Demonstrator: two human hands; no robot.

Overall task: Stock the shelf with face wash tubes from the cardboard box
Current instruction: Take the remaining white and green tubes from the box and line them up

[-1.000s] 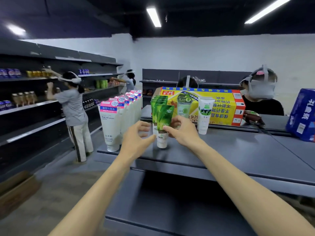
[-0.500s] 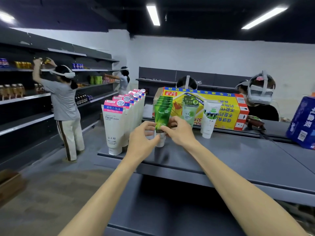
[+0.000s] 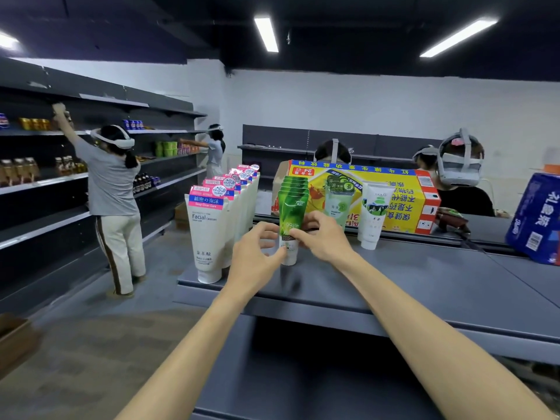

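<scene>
Centre of the frame: a glossy green face wash tube (image 3: 291,215), flat-crimped at the top and tapering to a white cap, stands cap-down on the smooth grey metal shelf (image 3: 424,286). It heads a file of matching green tubes (image 3: 295,182) receding toward the upper centre. My right hand (image 3: 325,237) pinches the front tube's lower half from the right, thumb and forefinger curled onto it. My left hand (image 3: 253,259) closes in from the left, thumb tip touching the tube near its white cap, the other fingers loosely curled beside it; whether they grip, I cannot tell. The tube thus sits between both hands, just above them in the frame.

Left of centre, a row of tall matte white cleanser tubes (image 3: 207,234) with pink-and-blue headers stands cap-down. Right of centre stand a pale green tube (image 3: 338,204) and a white tube (image 3: 374,215). Behind these lies the yellow printed cardboard box (image 3: 403,204). At the right edge sits a blue plastic-wrapped pack (image 3: 538,219).
</scene>
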